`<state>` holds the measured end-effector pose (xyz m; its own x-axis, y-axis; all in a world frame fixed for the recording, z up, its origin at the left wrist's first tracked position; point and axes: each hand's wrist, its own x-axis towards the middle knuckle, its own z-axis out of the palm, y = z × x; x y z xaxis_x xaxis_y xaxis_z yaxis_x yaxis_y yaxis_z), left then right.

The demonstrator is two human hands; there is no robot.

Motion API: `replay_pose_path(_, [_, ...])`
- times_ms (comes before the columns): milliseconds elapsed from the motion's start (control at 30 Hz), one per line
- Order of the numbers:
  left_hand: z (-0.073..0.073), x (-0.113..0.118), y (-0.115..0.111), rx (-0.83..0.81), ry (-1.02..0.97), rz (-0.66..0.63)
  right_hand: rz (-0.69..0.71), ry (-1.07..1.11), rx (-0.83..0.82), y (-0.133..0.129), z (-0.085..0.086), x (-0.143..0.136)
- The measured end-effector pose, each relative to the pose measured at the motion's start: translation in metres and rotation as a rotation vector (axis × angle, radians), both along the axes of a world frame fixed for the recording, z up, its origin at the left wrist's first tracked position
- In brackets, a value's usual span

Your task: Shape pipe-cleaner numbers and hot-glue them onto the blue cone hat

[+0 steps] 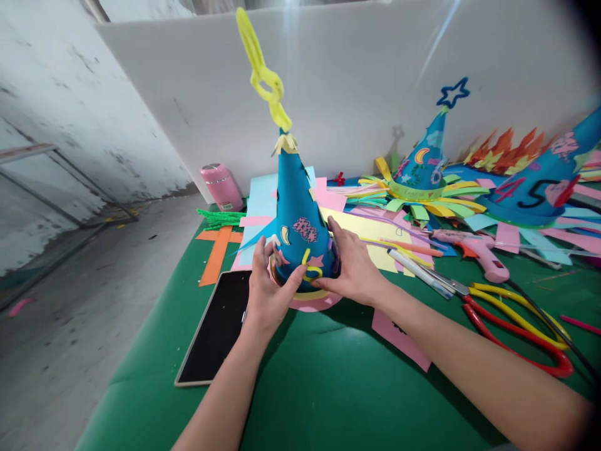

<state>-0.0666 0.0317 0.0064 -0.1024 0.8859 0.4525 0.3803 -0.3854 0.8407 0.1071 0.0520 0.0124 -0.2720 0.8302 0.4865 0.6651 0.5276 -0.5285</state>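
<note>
A blue paper party hat (297, 203) stands upright in front of me, dotted with pink stars, a small moon and a pink scribbled cut-out. From its tip rises a looped yellow pipe cleaner (267, 81). Near the hat's lower edge sits a yellow pipe-cleaner number (312, 272). My left hand (273, 294) wraps the left side of the base, its thumb on the front by the number. On the other side, my right hand (354, 266) grips the base, thumb also at the front. Some of the fingertips are hidden behind the hat.
A tablet (213, 329) lies at the left, below a pink flask (221, 188). On the right are red-and-yellow scissors (511, 319), a pink glue gun (483, 250) and white markers (422, 274). Two other blue hats (417, 166) stand behind, amid paper strips.
</note>
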Motion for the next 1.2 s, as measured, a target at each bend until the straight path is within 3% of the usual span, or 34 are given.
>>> replay_pose_path(967, [0.001,0.0,-0.001,-0.012,0.022,0.027,-0.054,0.021,0.032,0.0,-0.006,-0.008])
replay_pose_path(1200, [0.002,0.0,0.0,-0.003,0.011,0.021,0.058,0.026,0.023,0.001,-0.001,0.002])
